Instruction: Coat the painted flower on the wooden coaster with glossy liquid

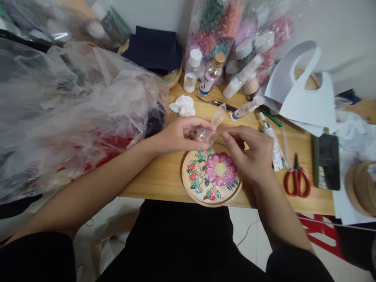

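Left hand (179,135) gripping one clear vial (206,136), right hand (252,154) grip unclear, one painted wooden disc (211,178)

Wooden table (160,178); white wall (348,27)

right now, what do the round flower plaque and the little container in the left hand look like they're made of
Round flower plaque: pale wood, by its bare matte tan rim; the flower is glossy colour with gold outlines, paint or resin, unclear which. Little container, held in the left hand: probably clear shiny plastic; the hand shows through it, flip lid open.
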{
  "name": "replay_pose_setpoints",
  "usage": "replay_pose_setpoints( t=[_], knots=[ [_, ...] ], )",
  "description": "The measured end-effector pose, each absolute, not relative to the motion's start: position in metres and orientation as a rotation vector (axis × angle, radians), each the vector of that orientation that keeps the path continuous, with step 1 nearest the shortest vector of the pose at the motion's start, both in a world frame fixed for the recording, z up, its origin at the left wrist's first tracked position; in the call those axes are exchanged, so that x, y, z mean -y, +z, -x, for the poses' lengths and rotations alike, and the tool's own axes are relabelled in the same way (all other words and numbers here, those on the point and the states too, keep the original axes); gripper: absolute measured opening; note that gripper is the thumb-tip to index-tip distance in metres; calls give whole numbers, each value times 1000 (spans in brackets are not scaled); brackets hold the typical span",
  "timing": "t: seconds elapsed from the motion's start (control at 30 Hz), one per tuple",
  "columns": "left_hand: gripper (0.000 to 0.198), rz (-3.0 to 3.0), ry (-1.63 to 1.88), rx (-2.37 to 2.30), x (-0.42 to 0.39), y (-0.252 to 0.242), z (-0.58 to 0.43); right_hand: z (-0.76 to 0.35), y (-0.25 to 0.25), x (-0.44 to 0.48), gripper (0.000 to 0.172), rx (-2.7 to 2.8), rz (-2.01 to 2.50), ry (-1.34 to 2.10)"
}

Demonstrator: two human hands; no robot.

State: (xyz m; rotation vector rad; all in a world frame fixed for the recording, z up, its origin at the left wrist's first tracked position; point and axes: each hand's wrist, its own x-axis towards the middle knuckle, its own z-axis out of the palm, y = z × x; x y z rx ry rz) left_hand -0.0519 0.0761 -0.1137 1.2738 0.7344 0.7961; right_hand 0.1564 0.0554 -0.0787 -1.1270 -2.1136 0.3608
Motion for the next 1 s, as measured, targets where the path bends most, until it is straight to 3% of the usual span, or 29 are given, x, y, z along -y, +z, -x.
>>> replay_pose_setpoints(
  t=[0.27, 0.5, 0.67, 0.8, 1.0],
  knots=[
    [44, -1283, 775, -731, -78, -111, 53, -156, -81, -58, 19, 1722, 1287, 843],
    [36, -1184, 808, -677, -80, -110, 56, -162, -76, -53, 18, 1567, 1244, 1011],
    [28, -1162, 850, -667, -81, -112, 55, -162, -68, -46, 18, 1884, 1069, 1044],
    [25, -1162, 871, -714, -81, -114, 53, -157, -64, -45, 8, 2220, 950, 974],
    [25, -1036, 881, -610, -84, -118, 53, -155, -68, -45, 7, 2348, 910, 873]
  ],
)
